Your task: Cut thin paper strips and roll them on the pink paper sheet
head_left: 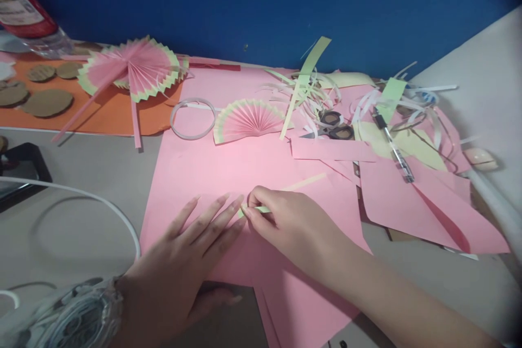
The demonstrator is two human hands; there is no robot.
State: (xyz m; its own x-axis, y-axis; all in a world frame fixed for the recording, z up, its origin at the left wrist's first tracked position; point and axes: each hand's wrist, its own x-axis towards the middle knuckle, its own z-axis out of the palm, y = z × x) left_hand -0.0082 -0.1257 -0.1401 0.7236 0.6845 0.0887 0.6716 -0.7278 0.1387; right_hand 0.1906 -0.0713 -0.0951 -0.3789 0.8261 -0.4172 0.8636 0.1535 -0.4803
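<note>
Green strip on pink sheet, ctr. R hand pinches it; L hand flat alongside, fingers a bit spread. Half-fan beyond: pleats done, strip apart from it, so prob. work left. Far L, on orange sheet: fan w/ sticks, looks finished.

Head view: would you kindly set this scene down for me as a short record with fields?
left hand: fingers spread over pink paper
right hand: pinching a green paper strip
half-round pleated fan: lying beyond the hands
scissors: black-handled, to the right of the fan
pen: black-capped, lying on paper at the right
</note>
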